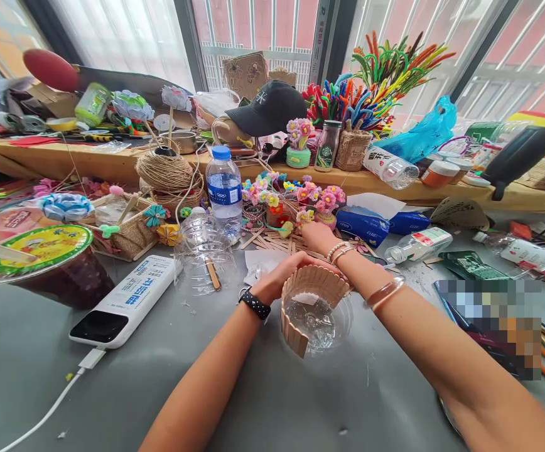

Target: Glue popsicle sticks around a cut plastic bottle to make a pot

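Observation:
A clear round plastic container (322, 323) stands on the grey table, its wall partly lined with upright wooden craft sticks (296, 333). The front right of that wall is bare plastic. My left hand (289, 273), with a dotted watch band at the wrist, curls around the back of the container and holds it. Beyond it my right hand (319, 240) reaches over to a pile of loose craft sticks (272, 240), close to pink fuzzy-wire flowers (329, 199). Its fingertips are hidden, so I cannot see whether they hold anything.
A cut plastic bottle piece (201, 251) and a water bottle (224, 194) stand left of the hands. Farther left are a white power bank (124, 301) with a cable and a drink cup (51, 263). Blue tissue packs (361, 225) and a lying bottle (420, 245) are at right.

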`<state>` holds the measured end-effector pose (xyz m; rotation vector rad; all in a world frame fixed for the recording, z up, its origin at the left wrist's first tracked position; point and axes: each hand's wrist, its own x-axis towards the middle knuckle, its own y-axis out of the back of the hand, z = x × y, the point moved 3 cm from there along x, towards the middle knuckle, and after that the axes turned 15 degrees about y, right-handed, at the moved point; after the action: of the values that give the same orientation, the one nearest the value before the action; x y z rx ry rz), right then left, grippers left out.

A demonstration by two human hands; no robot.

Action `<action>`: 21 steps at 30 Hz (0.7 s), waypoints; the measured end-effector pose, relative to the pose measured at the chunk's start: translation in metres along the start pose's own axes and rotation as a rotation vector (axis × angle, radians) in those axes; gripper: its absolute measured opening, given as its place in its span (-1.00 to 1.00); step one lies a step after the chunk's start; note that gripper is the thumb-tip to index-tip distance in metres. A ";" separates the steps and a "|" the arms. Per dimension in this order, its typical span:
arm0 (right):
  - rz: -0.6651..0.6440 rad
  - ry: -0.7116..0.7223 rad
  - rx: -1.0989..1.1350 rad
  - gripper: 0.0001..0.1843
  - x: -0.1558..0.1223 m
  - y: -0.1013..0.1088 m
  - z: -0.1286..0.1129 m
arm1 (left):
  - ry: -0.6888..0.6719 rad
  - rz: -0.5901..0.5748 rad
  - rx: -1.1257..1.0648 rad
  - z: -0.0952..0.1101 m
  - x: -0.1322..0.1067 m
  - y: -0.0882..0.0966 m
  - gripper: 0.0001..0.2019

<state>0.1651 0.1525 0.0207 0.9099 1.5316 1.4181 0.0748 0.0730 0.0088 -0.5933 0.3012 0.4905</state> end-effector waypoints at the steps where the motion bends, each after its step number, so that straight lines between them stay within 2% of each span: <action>1: 0.013 -0.009 0.017 -0.63 -0.003 0.003 0.001 | -0.022 0.003 0.024 0.001 -0.001 0.000 -0.64; 4: 0.071 -0.038 0.073 -0.65 -0.018 0.015 0.006 | -0.079 -0.008 0.066 0.002 -0.002 0.000 -0.67; 6: 0.135 -0.058 0.123 -0.76 -0.032 0.023 0.010 | -0.092 -0.019 0.070 0.003 -0.003 0.000 -0.63; 8: 0.230 -0.084 0.185 -0.85 -0.050 0.029 0.014 | -0.111 0.030 0.113 0.007 -0.005 -0.001 -0.57; 10: 0.345 -0.116 0.261 -0.84 -0.071 0.032 0.018 | -0.181 0.176 0.273 0.017 -0.013 -0.003 -0.56; 13: 0.503 -0.155 0.391 -0.76 -0.101 0.031 0.022 | -0.316 0.510 0.698 0.037 -0.040 -0.016 -0.57; 14: 0.543 -0.158 0.436 -0.72 -0.109 0.030 0.022 | -0.354 0.590 0.846 0.042 -0.051 -0.022 -0.59; 15: 0.604 -0.162 0.513 -0.69 -0.116 0.029 0.021 | -0.373 0.628 0.975 0.047 -0.063 -0.030 -0.60; 17: 0.824 -0.181 0.952 -0.69 -0.129 0.027 0.019 | -0.394 0.666 1.202 0.050 -0.084 -0.044 -0.66; 18: 0.876 -0.196 1.105 -0.69 -0.133 0.026 0.016 | -0.372 0.663 1.296 0.049 -0.092 -0.050 -0.64; 19: 0.896 -0.206 1.227 -0.69 -0.135 0.026 0.013 | -0.323 0.623 1.386 0.046 -0.098 -0.055 -0.62; 21: 0.863 -0.194 1.377 -0.70 -0.139 0.028 0.004 | -0.140 0.568 1.508 0.036 -0.102 -0.058 -0.56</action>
<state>0.2218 0.0299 0.0628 2.6531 1.9796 0.4753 0.0235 0.0169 0.1056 1.0186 0.6014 0.6854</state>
